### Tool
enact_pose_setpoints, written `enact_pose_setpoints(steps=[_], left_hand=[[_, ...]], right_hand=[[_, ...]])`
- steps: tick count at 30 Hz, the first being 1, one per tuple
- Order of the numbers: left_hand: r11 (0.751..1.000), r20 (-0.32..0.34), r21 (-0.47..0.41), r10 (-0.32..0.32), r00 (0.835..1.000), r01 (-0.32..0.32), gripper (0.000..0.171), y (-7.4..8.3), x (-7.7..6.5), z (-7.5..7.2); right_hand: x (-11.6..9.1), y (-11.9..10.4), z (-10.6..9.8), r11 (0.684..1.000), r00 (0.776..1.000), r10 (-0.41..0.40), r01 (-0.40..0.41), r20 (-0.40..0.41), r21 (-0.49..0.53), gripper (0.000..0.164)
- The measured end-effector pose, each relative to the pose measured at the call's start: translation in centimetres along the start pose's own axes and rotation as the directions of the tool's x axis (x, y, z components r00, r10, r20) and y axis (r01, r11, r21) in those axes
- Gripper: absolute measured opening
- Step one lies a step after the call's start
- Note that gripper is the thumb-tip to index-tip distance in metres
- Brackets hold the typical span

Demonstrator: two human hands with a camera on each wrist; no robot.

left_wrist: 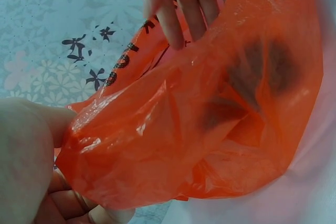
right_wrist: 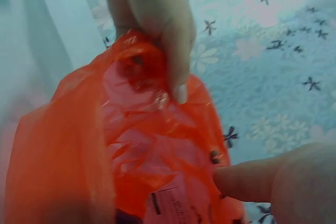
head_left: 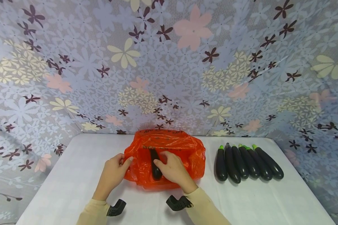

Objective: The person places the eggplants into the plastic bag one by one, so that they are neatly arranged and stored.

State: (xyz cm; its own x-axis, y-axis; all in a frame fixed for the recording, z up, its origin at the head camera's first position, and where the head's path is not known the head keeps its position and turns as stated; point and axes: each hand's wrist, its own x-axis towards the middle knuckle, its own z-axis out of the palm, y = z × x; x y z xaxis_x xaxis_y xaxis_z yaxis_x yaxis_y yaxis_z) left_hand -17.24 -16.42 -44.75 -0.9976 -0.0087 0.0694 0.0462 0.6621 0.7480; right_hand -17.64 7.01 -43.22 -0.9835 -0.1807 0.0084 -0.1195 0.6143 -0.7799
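A red plastic bag (head_left: 192,162) lies on the table with its mouth facing me. My left hand (head_left: 114,170) pinches the bag's left edge between thumb and curled fingers, as the left wrist view also shows. Inside the mouth lies a dark eggplant (head_left: 156,173). Over it is my right hand (head_left: 173,168), its thumb overlapping the eggplant in the head view. Seen from the left wrist, the right hand's fingers (left_wrist: 189,11) hang straight at the bag's mouth, with nothing held in them. Dark shapes (left_wrist: 262,69) show through the bag wall there.
Several eggplants (head_left: 246,162) lie side by side on the white table (head_left: 242,203), right of the bag. A flower-patterned curtain (head_left: 169,68) rises behind the table and along both sides. A printed label (right_wrist: 170,205) shows inside the bag in the right wrist view.
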Motion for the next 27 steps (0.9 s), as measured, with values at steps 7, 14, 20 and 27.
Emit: enact_pose_setpoints(steps=[7, 14, 20, 27], left_hand=[[1.000, -0.001, 0.000, -0.005, 1.000, 0.005, 0.026, -0.1, 0.0, 0.0], [1.000, -0.005, -0.006, 0.001, 1.000, -0.001, 0.025, 0.0, 0.0, 0.0], [1.000, -0.017, 0.006, 0.022, 1.000, -0.022, 0.029, -0.1, 0.1, 0.1], [1.000, -0.003, 0.003, 0.004, 1.000, -0.004, 0.029, -0.1, 0.1, 0.1]], right_hand=[[-2.0, -1.1, -1.7, 0.998, 0.998, -0.056, 0.056, 0.006, 0.011, 0.051], [-3.7, -1.7, -3.4, 0.993, 0.994, -0.113, 0.113, -0.011, 0.026, 0.048], [-5.0, -1.8, -4.9, 0.993, 0.994, -0.099, 0.101, -0.049, 0.055, 0.045], [-6.1, -1.8, -6.5, 0.993, 0.991, -0.092, 0.099, -0.098, 0.061, 0.047]])
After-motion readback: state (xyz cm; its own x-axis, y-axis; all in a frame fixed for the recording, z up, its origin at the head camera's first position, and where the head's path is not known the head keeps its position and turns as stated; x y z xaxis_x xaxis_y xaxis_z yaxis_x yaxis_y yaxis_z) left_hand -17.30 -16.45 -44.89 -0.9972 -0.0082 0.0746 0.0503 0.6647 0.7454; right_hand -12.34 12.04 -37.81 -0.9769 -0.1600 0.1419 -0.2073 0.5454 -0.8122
